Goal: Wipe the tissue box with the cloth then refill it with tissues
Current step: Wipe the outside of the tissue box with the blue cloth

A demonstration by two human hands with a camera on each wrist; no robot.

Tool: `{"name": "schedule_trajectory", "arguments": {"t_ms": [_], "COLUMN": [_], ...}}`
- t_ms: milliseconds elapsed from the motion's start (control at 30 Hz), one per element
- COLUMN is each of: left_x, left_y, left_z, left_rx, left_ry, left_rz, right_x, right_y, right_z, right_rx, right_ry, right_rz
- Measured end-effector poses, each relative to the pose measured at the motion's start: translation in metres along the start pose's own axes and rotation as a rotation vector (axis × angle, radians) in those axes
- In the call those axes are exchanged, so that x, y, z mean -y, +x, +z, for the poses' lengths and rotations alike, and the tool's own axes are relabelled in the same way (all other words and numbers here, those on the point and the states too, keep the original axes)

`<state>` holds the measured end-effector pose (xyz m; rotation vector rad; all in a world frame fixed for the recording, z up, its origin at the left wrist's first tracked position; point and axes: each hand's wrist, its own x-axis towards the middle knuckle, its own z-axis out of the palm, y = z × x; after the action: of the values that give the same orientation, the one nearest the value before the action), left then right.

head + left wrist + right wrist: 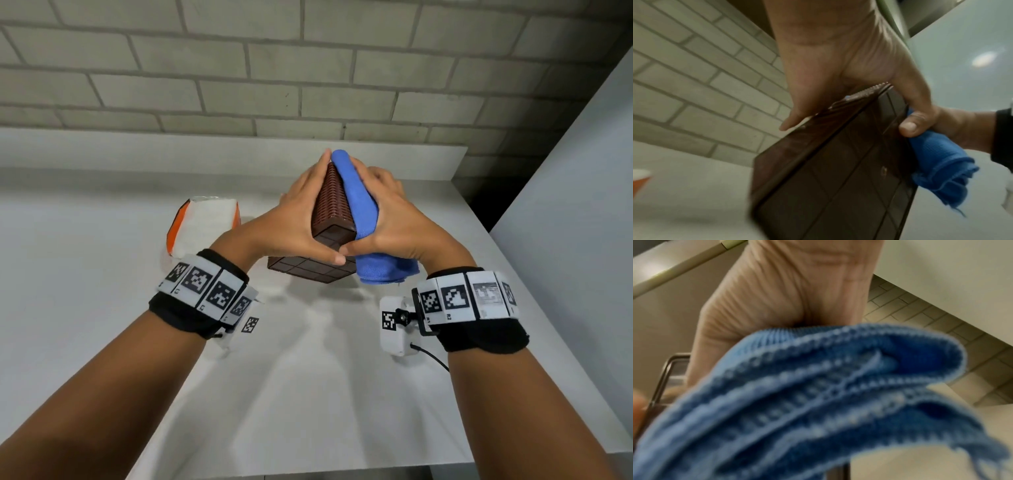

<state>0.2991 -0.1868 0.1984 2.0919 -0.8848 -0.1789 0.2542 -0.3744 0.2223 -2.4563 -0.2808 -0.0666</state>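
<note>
I have the tissue box point(334, 219) lifted off the desk point(102, 342) and tipped on edge at the centre of the head view, its long axis running from the gridded underside near my wrists up toward the brick wall point(308, 68) at the top of the frame. My left hand point(301, 205) lies flat along the box's left face, fingers straight and the thumb hooked under the near bottom corner, so it is propping and pinching the box rather than wrapping it. My right hand point(387, 212) is on the opposite side, pressing the blue cloth point(359, 212) against the right face; its fingers are curled over the cloth, and its thumb meets my left thumb at the lower corner. In the left wrist view that thumb point(910, 126) clamps the cloth to the box edge. The right wrist view is filled with blurred folds of cloth, so I cannot see the fingers there.

I judge the wiping is in hand, and the next stroke runs along the long axis, away from me toward the box's far tip. The right hand owns that move, with the left only bracing.

The open pack of tissues point(205, 222), white with orange sides, lies on the desk at the centre left of the frame, just beyond my left wrist and apart from the box. Nothing stands in the path of the stroke. The left hand is nearer the pack for the refill.
</note>
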Motion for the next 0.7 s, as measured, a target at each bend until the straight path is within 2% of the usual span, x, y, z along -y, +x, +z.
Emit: {"name": "schedule_trajectory", "arguments": {"t_ms": [200,300,467,567,700], "left_x": [0.001,0.001,0.005,0.000,-0.002], "left_y": [0.005,0.003,-0.002,-0.002,0.002], "left_z": [0.005,0.011,0.019,0.026,0.033], "left_rx": [-0.019,-0.127,-0.257,-0.334,-0.292], "left_ry": [-0.054,-0.112,-0.237,-0.221,-0.153], "left_rz": [-0.054,-0.074,-0.014,0.015,0.056], "right_x": [0.005,0.004,0.010,0.030,0.054], "right_y": [-0.001,-0.002,-0.002,-0.001,-0.002], "right_z": [-0.004,-0.005,-0.002,0.014,0.044], "right_rx": [0.019,0.039,0.134,0.028,-0.164], "right_ry": [-0.148,-0.139,-0.092,-0.210,-0.370], "right_rz": [-0.037,-0.040,-0.008,-0.045,-0.104]}}
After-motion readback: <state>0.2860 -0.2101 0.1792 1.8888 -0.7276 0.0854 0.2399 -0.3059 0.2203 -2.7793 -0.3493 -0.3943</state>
